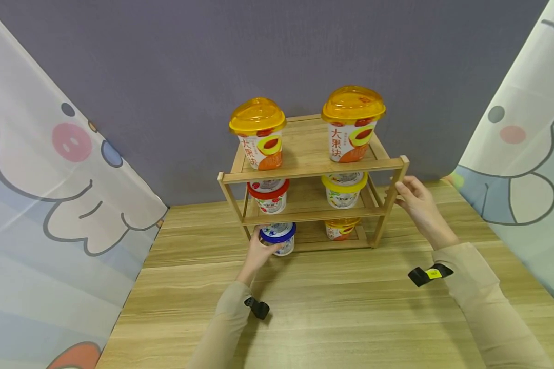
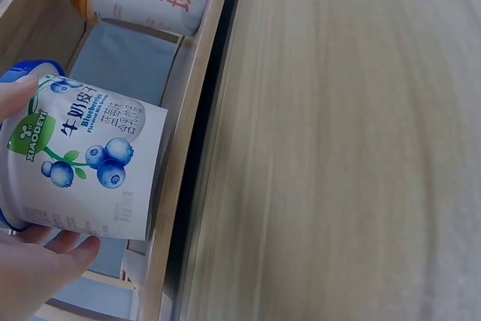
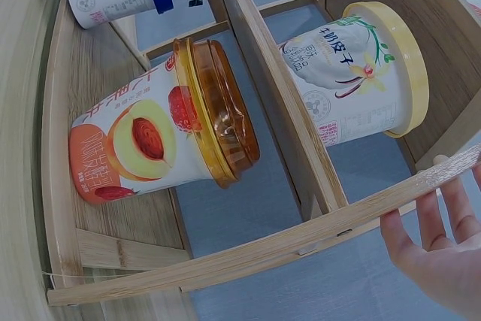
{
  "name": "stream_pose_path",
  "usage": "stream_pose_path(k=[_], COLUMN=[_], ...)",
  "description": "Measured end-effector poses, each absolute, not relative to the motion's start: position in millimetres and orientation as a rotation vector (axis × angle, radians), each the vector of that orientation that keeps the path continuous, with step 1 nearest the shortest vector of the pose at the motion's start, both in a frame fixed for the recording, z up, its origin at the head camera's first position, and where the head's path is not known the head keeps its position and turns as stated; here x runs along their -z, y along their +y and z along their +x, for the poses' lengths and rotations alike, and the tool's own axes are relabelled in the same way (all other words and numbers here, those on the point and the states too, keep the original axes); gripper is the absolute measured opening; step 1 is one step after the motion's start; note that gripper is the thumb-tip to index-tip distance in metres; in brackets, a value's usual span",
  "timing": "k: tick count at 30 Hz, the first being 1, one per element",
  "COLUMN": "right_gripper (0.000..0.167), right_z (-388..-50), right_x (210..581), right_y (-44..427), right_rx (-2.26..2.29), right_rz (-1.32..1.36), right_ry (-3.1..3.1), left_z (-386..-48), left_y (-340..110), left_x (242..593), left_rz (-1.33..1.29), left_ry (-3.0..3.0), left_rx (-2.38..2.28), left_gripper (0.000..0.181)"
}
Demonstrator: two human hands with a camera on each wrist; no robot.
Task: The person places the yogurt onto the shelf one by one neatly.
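My left hand (image 1: 257, 254) grips a blue-lidded blueberry yogurt cup (image 2: 90, 148), thumb on one side and fingers on the other. The cup is at the front of the bottom level of a wooden three-tier rack (image 1: 304, 175), on its left side. With my right hand (image 1: 415, 202) I hold the rack's right front post (image 3: 270, 246), the fingers round its edge. On the bottom level's right side stands an orange-lidded peach yogurt cup (image 3: 146, 129).
The middle level bears a red-lidded cup (image 1: 272, 199) and a yellow-lidded cup (image 1: 343, 195). Two tall cups with domed yellow lids, the left cup (image 1: 260, 146) and right cup (image 1: 351, 136), stand on top. The rack stands on a wood-grain table (image 1: 332, 307) before a grey backdrop (image 1: 189, 102).
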State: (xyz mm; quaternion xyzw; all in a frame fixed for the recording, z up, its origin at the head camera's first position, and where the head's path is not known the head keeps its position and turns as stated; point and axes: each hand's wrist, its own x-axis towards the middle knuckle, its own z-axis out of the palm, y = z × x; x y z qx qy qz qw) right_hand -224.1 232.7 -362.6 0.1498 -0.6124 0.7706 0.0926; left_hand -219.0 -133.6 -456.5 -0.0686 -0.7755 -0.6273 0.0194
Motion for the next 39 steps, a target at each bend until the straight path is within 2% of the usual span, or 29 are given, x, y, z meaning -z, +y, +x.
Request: stream_pose_path(k=[4, 11, 23, 32, 39], right_gripper=[0.008, 0.008, 0.009, 0.008, 0.01], right_z=[-224.9, -224.3, -225.1, -224.9, -225.2], right_x=[363.0, 362.8, 363.3, 364.2, 364.0], right_y=[233.2, 233.5, 234.1, 234.1, 234.3], right_rx=[-2.284, -2.272, -2.284, -2.267, -2.282], right_rz=[0.449, 0.439, 0.444, 0.429, 0.458], right_ry=[-1.819, -1.837, -1.832, -1.846, -1.837], left_z=[-230.6, -239.1, -246.2, -234.5, -234.5], left_y=[-135.3, -135.6, -137.3, -134.0, -135.6], left_x=[469.4, 471.9, 473.3, 448.8, 445.1], left_rz=[-0.184, -0.191, -0.205, -0.193, -0.143], left_ry=[-2.43, -2.458, -2.477, -2.504, -2.515], left_rx=[1.933, 1.942, 1.954, 1.978, 2.006], left_gripper=[0.073, 0.081, 0.078, 0.071, 0.069])
